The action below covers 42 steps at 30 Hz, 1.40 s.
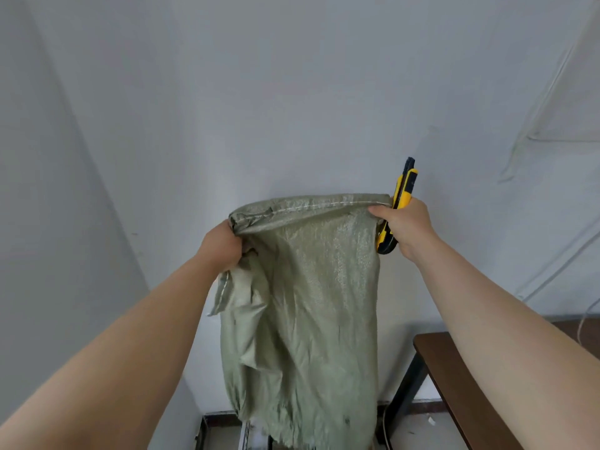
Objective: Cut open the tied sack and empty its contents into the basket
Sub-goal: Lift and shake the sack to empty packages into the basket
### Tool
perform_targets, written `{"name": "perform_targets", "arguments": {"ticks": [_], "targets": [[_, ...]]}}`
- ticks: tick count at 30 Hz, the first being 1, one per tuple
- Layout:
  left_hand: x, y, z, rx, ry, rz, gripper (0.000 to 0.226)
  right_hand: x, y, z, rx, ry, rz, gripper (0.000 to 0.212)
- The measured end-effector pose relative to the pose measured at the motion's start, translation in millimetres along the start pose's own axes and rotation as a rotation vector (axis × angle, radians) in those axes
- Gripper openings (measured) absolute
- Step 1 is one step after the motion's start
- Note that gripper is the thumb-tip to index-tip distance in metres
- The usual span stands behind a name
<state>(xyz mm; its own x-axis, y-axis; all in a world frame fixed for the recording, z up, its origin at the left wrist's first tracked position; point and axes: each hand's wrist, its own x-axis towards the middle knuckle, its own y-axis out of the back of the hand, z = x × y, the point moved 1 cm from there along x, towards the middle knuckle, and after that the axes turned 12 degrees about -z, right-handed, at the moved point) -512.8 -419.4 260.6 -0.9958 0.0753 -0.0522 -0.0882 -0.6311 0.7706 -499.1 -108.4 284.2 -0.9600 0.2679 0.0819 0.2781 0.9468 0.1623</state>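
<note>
A pale green woven sack [311,306] hangs upside down in front of a white wall, its stitched bottom seam uppermost and its frayed mouth at the bottom of the frame. My left hand [224,245] grips the bunched left corner of the seam. My right hand [406,225] pinches the right corner of the seam and also holds a yellow and black utility knife [401,203], whose tip points up. The sack looks limp and flat. Only a bit of dark frame [207,430] shows under the sack's mouth; I cannot tell whether it is the basket.
A dark brown table [461,378] with black legs stands at the lower right. White cables [552,261] run along the wall at the right. A skirting strip and floor show at the bottom.
</note>
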Motion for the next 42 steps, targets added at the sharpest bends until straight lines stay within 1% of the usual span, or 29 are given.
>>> {"name": "perform_targets", "arguments": {"ticks": [2, 4, 5, 7, 9, 11, 14, 18, 19, 21, 22, 23, 25, 27, 29, 30, 32, 34, 37, 39, 42], "targets": [[-2, 8, 15, -0.168, -0.081, 0.087, 0.029, 1, 1, -11, 0.041, 0.045, 0.033, 0.039], [-7, 19, 36, -0.291, -0.207, 0.185, 0.031, 1, 3, -28, 0.108, 0.105, 0.072, 0.044], [-8, 26, 45, -0.345, -0.263, 0.219, 0.034, 2, 3, -37, 0.134, 0.14, 0.09, 0.042], [-7, 39, 61, -0.473, -0.347, 0.247, 0.04, 2, 4, -53, 0.201, 0.198, 0.116, 0.032], [-2, 50, 70, -0.587, -0.394, 0.257, 0.048, 0, 2, -67, 0.29, 0.255, 0.127, 0.02], [-1, 58, 77, -0.651, -0.381, 0.237, 0.049, 0, -1, -75, 0.305, 0.284, 0.122, 0.02], [0, 52, 72, -0.643, -0.323, 0.188, 0.039, -2, -4, -71, 0.229, 0.258, 0.087, 0.026], [1, 38, 45, -0.631, -0.284, 0.112, 0.013, -3, -3, -49, 0.123, 0.185, 0.067, 0.029], [2, 37, 38, -0.63, -0.268, 0.07, 0.018, -2, -2, -44, 0.095, 0.172, 0.063, 0.028], [5, 36, 25, -0.571, -0.188, -0.029, 0.05, 1, 2, -34, 0.055, 0.134, 0.067, 0.03], [5, 35, 21, -0.523, -0.139, -0.047, 0.062, 1, 3, -31, 0.048, 0.116, 0.072, 0.031], [6, 34, 17, -0.498, -0.105, -0.042, 0.066, 1, 5, -29, 0.046, 0.104, 0.077, 0.032], [5, 30, 11, -0.515, -0.06, 0.014, 0.055, 0, 7, -26, 0.041, 0.09, 0.081, 0.038], [5, 25, 3, -0.477, -0.02, 0.003, 0.048, -3, 7, -22, 0.018, 0.077, 0.057, 0.039], [4, 20, -4, -0.407, 0.016, -0.03, 0.048, -5, 6, -17, 0.01, 0.05, 0.044, 0.041], [3, 19, -6, -0.403, 0.022, -0.018, 0.047, -6, 6, -15, 0.017, 0.043, 0.047, 0.041], [1, 20, -8, -0.446, 0.02, 0.007, 0.048, -8, 7, -16, 0.027, 0.054, 0.048, 0.038], [-1, 21, -8, -0.452, 0.009, -0.003, 0.048, -10, 7, -17, 0.037, 0.078, 0.045, 0.035], [-6, 24, -9, -0.47, -0.005, 0.009, 0.046, -15, 5, -21, 0.064, 0.095, 0.019, 0.036], [-10, 27, -8, -0.504, -0.025, 0.025, 0.044, -19, 2, -23, 0.088, 0.094, -0.016, 0.04], [-20, 30, -5, -0.526, -0.058, 0.023, 0.037, -23, -3, -26, 0.123, 0.086, -0.06, 0.058]]}}
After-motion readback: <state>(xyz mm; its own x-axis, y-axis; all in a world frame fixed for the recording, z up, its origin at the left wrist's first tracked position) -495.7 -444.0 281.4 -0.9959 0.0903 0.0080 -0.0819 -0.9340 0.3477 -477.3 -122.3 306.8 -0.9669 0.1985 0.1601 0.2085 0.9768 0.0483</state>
